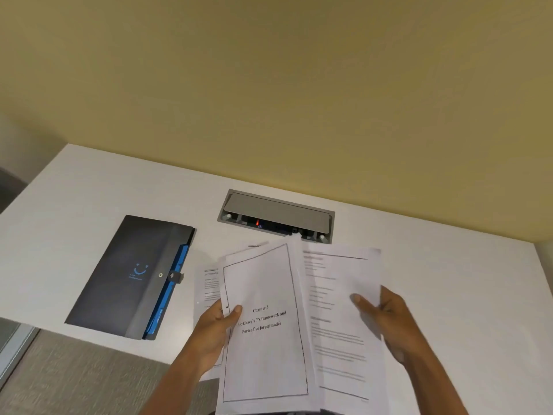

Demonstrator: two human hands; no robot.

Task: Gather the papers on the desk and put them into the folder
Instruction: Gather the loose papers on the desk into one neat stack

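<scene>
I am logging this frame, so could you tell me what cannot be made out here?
Head view:
- Sheets behind the top page: hidden by it.
- Text on the right page: blurred.
- Folder contents: flap closed.
- Papers' lower edge: cut off by the frame.
- Left hand, right hand: fingers behind papers.

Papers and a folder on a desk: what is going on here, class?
A person holds a loose fan of printed papers above the white desk, left hand gripping one edge and right hand the other. The dark folder lies closed to the left, untouched. One more sheet lies on the desk beneath.
</scene>
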